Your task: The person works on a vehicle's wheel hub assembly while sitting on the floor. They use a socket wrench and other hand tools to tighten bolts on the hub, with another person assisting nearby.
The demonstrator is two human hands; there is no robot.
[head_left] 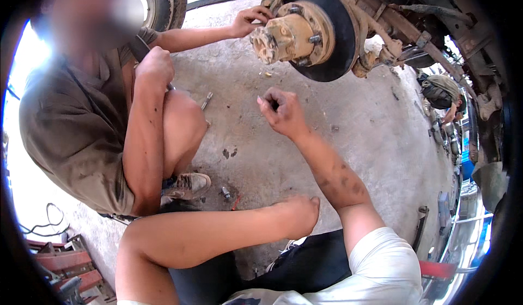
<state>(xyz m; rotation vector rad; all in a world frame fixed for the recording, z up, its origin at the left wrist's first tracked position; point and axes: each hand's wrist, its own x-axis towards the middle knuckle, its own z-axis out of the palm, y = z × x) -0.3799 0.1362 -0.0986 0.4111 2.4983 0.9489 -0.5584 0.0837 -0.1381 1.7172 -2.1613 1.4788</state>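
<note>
Centrally, the person's right hand is curled into a loose ring, though whether it grips anything cannot be told; beyond it, and apart, stand the wheel hub and dark brake disc, a co-worker's hand beside them. Nearer the wearer, the left hand bends inward, grip hidden, a small metal piece lying to its left.

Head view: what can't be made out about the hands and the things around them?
All in the head view:
- Left hand: its back hides most of the fingers.
- Right hand: curled fingers shade its inside; contents unclear.
- Dark tool: a co-worker's fist covers its middle.
- Wheel: cut off by the top edge.
- Bright floor piece: too small to identify.
</note>
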